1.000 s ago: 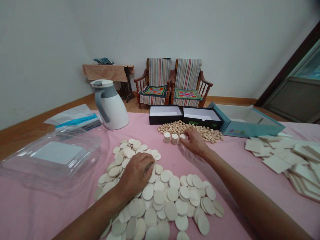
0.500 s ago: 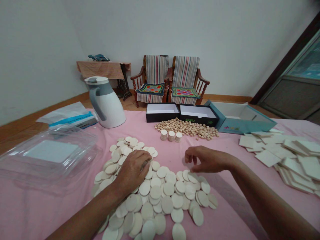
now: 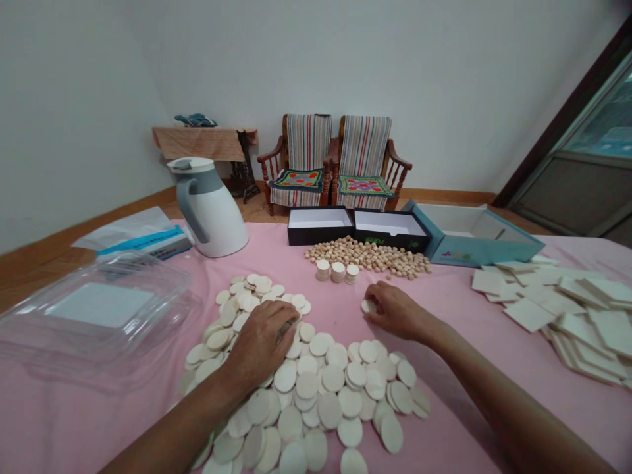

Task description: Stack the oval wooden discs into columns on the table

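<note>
Many pale round wooden discs (image 3: 307,385) lie in a loose heap on the pink cloth (image 3: 454,408). On the upper left part of the heap rests my left hand (image 3: 264,334), its fingers bent over the discs; what lies under the fingertips is hidden. My right hand (image 3: 392,308) pinches a pale disc (image 3: 368,306) at its fingertips, to the right of the heap's top. Beyond it stand three short stacks of discs: a left stack (image 3: 322,270), a middle stack (image 3: 338,272) and a right stack (image 3: 352,274).
Small wooden beads (image 3: 368,254) are heaped before two black boxes (image 3: 320,235) and a blue box (image 3: 484,250). Square wooden tiles (image 3: 553,296) lie at right. A jug (image 3: 220,220), a plastic package (image 3: 143,240) and clear plastic trays (image 3: 162,283) are at left.
My right hand has moved slightly up, and its fingers have closed on a disc. The left hand has barely moved. The view has tilted slightly.
</note>
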A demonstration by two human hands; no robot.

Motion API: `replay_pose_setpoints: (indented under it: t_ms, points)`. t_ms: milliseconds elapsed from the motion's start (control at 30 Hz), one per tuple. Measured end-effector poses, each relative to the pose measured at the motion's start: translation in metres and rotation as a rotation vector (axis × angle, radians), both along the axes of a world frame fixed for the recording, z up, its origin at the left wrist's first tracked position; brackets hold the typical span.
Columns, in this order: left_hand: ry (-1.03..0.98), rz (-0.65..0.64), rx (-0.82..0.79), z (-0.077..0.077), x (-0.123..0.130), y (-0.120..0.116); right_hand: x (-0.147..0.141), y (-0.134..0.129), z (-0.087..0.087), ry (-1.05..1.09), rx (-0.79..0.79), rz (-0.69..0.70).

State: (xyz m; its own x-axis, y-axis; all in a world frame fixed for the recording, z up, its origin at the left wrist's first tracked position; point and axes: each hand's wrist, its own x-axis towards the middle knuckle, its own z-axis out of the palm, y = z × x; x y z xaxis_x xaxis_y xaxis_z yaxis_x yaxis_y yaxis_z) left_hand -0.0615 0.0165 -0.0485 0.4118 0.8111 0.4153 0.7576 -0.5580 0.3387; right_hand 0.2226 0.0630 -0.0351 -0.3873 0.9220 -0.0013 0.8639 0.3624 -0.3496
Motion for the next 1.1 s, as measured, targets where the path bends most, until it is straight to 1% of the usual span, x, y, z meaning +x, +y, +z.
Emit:
replay_pose_setpoints:
  t_ms: [67,200,300,400,567,667,767,867,1000,1100]
  points:
    - [-0.002,0.0,-0.003,0.0,0.0,0.0,0.002,0.003,-0.005,0.012,-0.002,-0.01]
    - [-0.003,-0.003,0.009,0.001,0.0,-0.001,0.006,0.001,-0.004,0.069,-0.019,0.108]
    - [-0.005,-0.004,0.01,0.0,0.0,-0.001,0.007,0.002,-0.002,0.09,-0.011,0.145]
    - [-0.004,-0.001,0.003,-0.001,0.0,-0.001,0.004,0.01,0.0,0.098,0.045,0.098]
    - [-0.014,-0.004,-0.001,0.0,0.0,-0.002,-0.005,0.038,0.004,0.135,0.281,-0.053]
    - [-0.016,-0.002,-0.009,0.0,0.0,-0.002,-0.01,0.053,0.002,0.132,0.348,-0.102]
    - [-0.016,0.0,-0.008,0.001,0.0,-0.001,-0.013,0.062,-0.004,0.125,0.369,-0.115]
    - [-0.016,-0.002,-0.008,0.001,0.0,-0.001,-0.015,0.064,-0.008,0.126,0.365,-0.111]
    - [-0.024,-0.005,-0.007,0.0,0.0,-0.002,-0.015,0.066,-0.009,0.147,0.356,-0.082]
    - [-0.03,-0.009,-0.014,-0.001,0.0,-0.003,-0.013,0.067,-0.008,0.178,0.342,-0.087]
